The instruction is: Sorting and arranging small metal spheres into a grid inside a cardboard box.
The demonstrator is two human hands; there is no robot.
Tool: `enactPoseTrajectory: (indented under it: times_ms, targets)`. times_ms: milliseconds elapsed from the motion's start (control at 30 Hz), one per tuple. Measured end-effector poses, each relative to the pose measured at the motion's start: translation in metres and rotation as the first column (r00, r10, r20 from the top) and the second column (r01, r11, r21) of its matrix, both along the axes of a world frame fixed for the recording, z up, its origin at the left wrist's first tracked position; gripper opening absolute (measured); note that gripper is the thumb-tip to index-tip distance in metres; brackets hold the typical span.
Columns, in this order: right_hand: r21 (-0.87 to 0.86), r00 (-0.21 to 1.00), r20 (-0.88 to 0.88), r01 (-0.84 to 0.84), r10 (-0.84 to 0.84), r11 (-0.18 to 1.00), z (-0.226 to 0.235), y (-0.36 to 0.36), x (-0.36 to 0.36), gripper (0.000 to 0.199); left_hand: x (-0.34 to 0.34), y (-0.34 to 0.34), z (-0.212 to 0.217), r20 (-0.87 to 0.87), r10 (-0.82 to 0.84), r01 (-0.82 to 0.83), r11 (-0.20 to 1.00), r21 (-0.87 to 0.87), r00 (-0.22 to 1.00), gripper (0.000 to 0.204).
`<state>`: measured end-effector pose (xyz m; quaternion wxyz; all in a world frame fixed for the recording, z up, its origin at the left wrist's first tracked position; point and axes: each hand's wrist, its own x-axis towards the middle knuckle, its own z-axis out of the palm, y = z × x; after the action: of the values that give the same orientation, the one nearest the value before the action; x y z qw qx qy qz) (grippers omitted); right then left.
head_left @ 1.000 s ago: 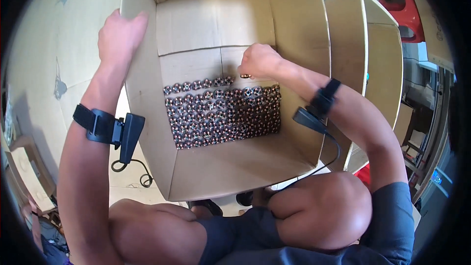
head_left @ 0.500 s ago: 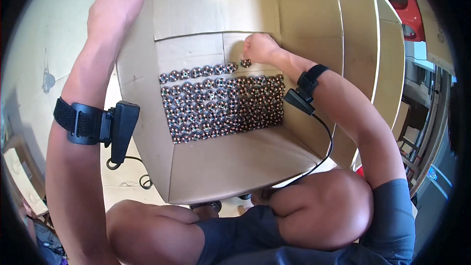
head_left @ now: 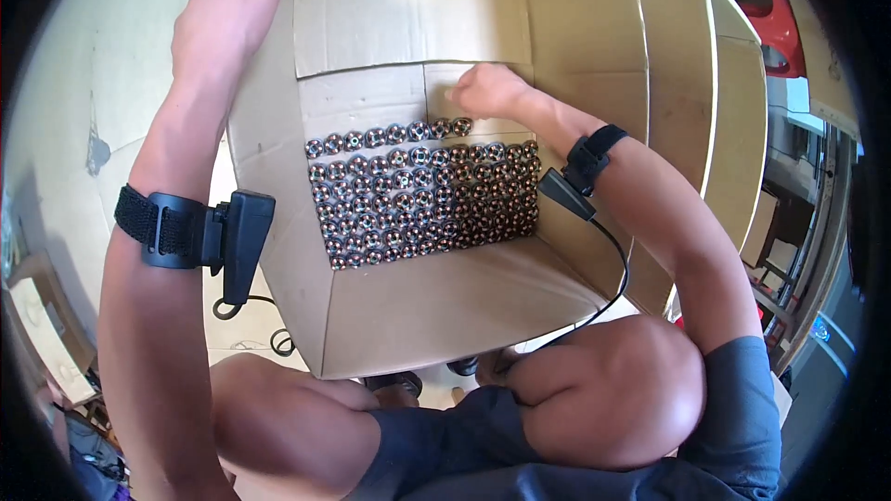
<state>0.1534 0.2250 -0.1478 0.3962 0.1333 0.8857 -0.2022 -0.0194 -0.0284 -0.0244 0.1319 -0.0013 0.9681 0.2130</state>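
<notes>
A small round metal part [head_left: 461, 126] is being set at the 3 o'clock end of the unfinished top row of round parts [head_left: 422, 190] packed on the bottom of a large cardboard box [head_left: 278, 223]. The right hand [head_left: 487, 91] is curled over that end, fingertips together on the part as far as can be judged. The box's 9 o'clock wall is gripped at its top edge by the left hand [head_left: 221, 23], fingers closed over it. The part is best seated flush against its neighbour, with the box kept steady.
</notes>
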Motion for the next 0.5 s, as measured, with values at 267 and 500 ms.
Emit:
enactPoseTrajectory:
  times_ms: [267,500]
  targets:
    - [0.047,1.000,0.004,-0.025,0.025,0.999,0.020,-0.008,0.007,0.046,0.004,0.008,0.013,0.000,0.012,-0.012,1.000,0.000,1.000,0.055]
    - [-0.347,0.596,-0.713,0.158,-0.370,0.924,0.245,0.041,0.005,0.031,0.000,-0.017,-0.007,-0.075,-0.008,0.017,0.993,0.120,0.997,0.050]
